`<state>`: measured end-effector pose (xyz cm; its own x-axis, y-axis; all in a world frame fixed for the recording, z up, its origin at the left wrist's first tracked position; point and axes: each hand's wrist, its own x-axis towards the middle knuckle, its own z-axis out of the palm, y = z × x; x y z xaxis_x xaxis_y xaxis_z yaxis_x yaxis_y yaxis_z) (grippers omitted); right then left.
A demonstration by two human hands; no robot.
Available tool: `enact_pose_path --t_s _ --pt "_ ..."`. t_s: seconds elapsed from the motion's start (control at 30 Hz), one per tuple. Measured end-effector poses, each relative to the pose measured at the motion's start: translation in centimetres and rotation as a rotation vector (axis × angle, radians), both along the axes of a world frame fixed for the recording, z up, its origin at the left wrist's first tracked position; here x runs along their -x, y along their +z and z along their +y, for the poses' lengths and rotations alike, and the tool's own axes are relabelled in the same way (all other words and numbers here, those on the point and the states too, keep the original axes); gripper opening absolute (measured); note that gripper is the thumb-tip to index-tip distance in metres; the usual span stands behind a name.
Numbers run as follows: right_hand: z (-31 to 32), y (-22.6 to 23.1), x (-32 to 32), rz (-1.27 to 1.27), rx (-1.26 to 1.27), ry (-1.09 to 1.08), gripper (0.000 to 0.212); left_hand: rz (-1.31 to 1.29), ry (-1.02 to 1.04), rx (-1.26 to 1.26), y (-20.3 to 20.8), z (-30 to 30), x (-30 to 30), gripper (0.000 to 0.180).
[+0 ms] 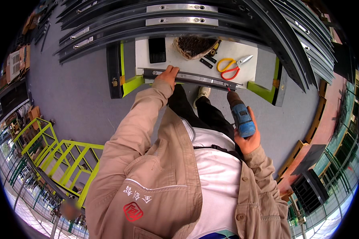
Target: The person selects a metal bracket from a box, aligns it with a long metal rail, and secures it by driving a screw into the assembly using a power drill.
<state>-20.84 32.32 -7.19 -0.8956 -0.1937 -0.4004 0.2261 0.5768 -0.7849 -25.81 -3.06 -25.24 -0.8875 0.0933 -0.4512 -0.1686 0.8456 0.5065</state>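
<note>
A dark metal rail [205,79] with a silver plate set along it lies across the near edge of the white worktop [141,46]. My left hand [168,75] is closed on its left part, fingers over the far edge. In my right hand [249,137] is a blue cordless drill [242,115], gripped by the handle. Its reddish bit points away from me and meets, or nearly meets, the rail's right end; contact is hard to tell. Beyond that end lie scissors [243,60] with one yellow and one red handle loop, blades apart.
A container of dark screws [193,46], a black flat rectangular object [157,50] and small black strips [206,62] rest on the worktop. Long dark rails [119,34] are stacked beyond it and at the right. Lime-green frames [70,159] stand on the grey floor, left behind me.
</note>
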Motion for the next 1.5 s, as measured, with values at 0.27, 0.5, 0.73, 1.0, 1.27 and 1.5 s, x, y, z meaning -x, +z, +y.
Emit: enact_pose_path --t_s 0.27,0.5,0.73,1.0,1.27,1.5 --pt "-4.6 -3.0 4.6 -0.258 -0.005 0.097 0.052 0.006 0.043 0.086 -0.5 0.7 1.1 0.057" --pt "-8.2 -2.7 7.6 -0.258 -0.306 0.140 0.045 0.008 0.104 0.074 -0.7 0.3 -0.3 0.057" --pt "-9.7 -2.7 8.1 -0.231 -0.441 0.145 0.043 -0.006 0.148 -0.016 0.3 -0.6 0.3 0.056" --pt "-10.7 -2.8 9.0 -0.252 -0.486 0.161 0.043 0.279 0.419 -0.528 2.4 1.1 5.2 0.035" --pt "-9.9 -4.0 10.1 -0.117 -0.418 0.216 0.029 0.476 0.220 -0.354 2.9 1.4 8.2 0.032" --pt "-10.8 -2.1 12.6 -0.209 -0.565 0.397 0.040 0.294 -0.094 0.036 -0.8 -0.6 -0.2 0.069"
